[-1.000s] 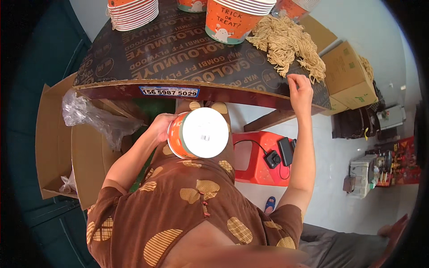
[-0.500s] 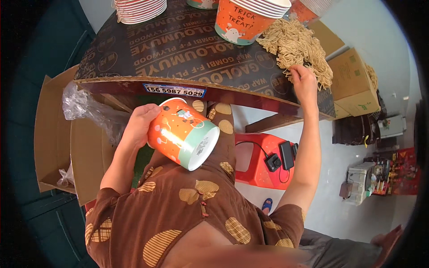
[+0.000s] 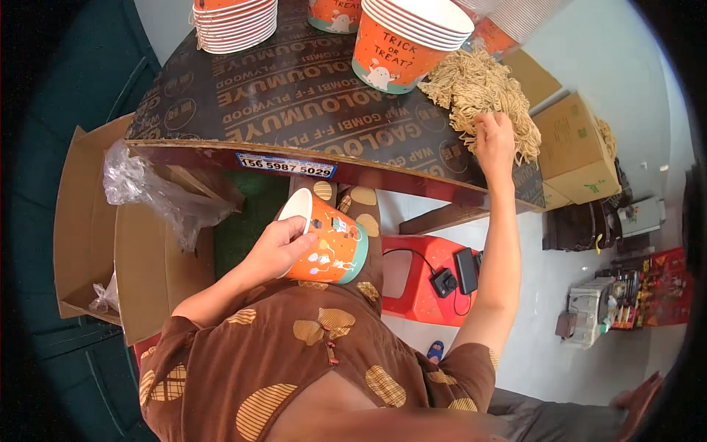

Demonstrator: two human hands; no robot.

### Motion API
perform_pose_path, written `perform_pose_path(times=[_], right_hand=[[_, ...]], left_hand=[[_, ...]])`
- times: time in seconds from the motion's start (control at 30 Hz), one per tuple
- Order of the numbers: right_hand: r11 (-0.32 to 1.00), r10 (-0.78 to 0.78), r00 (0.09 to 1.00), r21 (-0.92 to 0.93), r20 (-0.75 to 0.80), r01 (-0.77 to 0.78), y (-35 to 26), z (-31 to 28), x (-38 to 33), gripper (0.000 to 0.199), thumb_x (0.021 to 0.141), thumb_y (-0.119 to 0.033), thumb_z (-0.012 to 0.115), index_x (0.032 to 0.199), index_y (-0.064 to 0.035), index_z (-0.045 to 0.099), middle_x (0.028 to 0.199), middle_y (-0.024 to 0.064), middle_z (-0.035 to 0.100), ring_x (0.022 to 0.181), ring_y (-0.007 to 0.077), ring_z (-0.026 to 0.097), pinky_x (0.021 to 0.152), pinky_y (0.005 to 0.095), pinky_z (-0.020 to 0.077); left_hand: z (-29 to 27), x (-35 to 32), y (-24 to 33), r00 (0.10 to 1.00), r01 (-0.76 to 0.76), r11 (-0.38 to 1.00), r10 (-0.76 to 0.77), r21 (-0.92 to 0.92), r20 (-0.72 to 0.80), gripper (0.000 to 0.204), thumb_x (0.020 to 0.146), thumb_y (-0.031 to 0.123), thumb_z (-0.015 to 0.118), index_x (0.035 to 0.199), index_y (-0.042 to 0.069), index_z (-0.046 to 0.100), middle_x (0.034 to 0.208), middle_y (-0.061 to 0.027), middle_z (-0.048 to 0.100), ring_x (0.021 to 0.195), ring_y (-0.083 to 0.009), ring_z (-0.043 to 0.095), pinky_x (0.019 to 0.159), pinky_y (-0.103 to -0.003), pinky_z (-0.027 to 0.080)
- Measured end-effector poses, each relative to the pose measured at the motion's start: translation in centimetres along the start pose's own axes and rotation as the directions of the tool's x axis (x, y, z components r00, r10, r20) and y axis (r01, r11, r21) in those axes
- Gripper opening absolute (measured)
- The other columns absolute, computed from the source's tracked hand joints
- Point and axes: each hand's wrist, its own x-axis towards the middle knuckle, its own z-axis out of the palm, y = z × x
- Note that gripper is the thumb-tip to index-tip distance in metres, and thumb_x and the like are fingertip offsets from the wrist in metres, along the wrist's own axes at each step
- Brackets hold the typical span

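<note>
My left hand (image 3: 280, 249) grips an orange paper bucket (image 3: 335, 247) by its rim, with the thumb on the outer wall. The bucket lies tilted over my lap, its white mouth toward the upper left and its green base to the right. It has small printed figures. My right hand (image 3: 495, 144) is at the near edge of a heap of tan cords (image 3: 482, 88) on the table. Its fingers are curled together against the strands, and what they pinch is hidden. Left of the heap stands a stack of similar orange buckets (image 3: 394, 62).
The dark plywood table (image 3: 294, 96) has a curved near edge. More nested buckets (image 3: 236, 29) stand at its far left. An open carton (image 3: 158, 272) with clear plastic (image 3: 158, 184) is at my left. A red stool (image 3: 420, 283) bears a small black device. Another carton (image 3: 578, 144) stands right.
My left hand has turned the bucket, so its base faces right and the white mouth shows more. My right hand stays by the cords, its fingers shifted slightly. The view has shifted a little.
</note>
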Motion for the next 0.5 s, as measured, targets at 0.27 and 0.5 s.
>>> perform_pose_path(times=[0.27, 0.5], right_hand=[[0.997, -0.035, 0.995, 0.079, 0.092, 0.027, -0.1, 0.4, 0.6, 0.011, 0.077, -0.002, 0.064, 0.087, -0.0053, 0.063, 0.080, 0.0113, 0.055, 0.083, 0.0315, 0.056, 0.073, 0.0405, 0.0460], [0.970, 0.049, 0.998, 0.237, 0.029, -0.055, -0.4, 0.1, 0.2, 0.008, 0.077, 0.000, 0.065, 0.083, -0.0030, 0.060, 0.081, 0.0130, 0.054, 0.080, 0.0326, 0.056, 0.071, 0.0417, 0.0454]], left_hand=[[0.3, 0.0, 1.4, 0.999, 0.021, 1.000, -0.020, -0.016, 0.038, 0.018, 0.096, 0.013, 0.054, 0.096, -0.004, 0.059, 0.086, -0.0004, 0.062, 0.078, -0.0053, 0.054, 0.070, -0.025, 0.046], [0.9, 0.1, 1.3, 1.000, -0.016, 0.999, 0.016, -0.030, 0.009, 0.019, 0.095, 0.015, 0.055, 0.089, -0.003, 0.059, 0.076, 0.0007, 0.058, 0.071, -0.0045, 0.049, 0.062, -0.026, 0.044]])
